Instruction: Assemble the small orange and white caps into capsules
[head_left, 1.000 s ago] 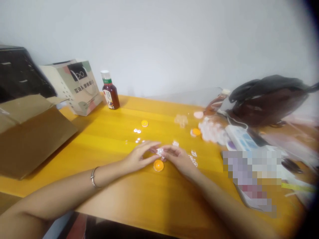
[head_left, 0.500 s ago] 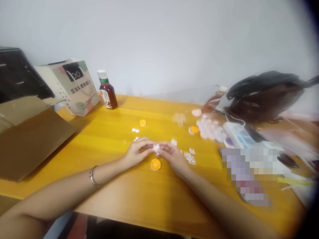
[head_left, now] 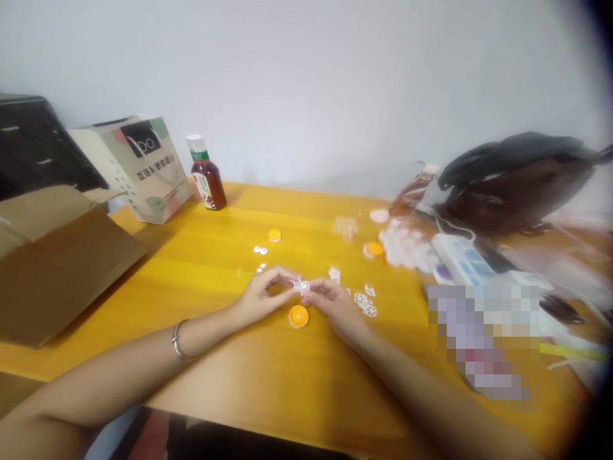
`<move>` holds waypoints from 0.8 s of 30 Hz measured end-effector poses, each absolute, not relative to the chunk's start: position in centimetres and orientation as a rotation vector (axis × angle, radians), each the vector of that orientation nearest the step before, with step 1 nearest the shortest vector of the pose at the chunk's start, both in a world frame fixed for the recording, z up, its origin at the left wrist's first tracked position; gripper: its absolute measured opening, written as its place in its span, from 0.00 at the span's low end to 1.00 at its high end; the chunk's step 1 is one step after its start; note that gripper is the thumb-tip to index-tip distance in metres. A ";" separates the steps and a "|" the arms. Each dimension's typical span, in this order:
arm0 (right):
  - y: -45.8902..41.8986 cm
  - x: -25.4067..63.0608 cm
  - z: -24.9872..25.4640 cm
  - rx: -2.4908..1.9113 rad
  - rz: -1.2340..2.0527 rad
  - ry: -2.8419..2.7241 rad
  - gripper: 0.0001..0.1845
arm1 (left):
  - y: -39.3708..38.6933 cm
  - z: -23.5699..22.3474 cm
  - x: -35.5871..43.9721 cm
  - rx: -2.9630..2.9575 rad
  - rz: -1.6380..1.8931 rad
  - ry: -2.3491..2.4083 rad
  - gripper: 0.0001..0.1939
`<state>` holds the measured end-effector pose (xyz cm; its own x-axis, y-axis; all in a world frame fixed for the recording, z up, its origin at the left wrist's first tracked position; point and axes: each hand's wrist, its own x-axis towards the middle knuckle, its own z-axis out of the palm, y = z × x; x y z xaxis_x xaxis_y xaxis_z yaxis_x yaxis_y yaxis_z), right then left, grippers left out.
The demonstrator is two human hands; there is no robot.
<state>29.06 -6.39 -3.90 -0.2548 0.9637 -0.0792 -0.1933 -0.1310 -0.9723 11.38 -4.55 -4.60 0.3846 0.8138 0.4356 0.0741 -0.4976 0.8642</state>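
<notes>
My left hand and my right hand meet over the yellow table, fingertips pinched together on a small white lattice piece. Just below the fingers an orange round cap lies on the table. More white wheel-shaped pieces lie to the right of my right hand. A silver bracelet circles my left wrist.
A cardboard box sits at the left, a printed paper bag and a dark drink bottle behind it. Other orange caps, a heap of pale pieces, a power strip and a dark bag lie at the right.
My hands have stayed together over the orange cap while the fingers work the white piece, the left fingers curling in from stretched to pinched. The view has shifted slightly.
</notes>
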 end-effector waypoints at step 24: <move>-6.1 29.5 -4.4 -1.027 1.595 -0.999 0.11 | -3.6 -5.1 11.1 1.806 1.172 0.941 0.14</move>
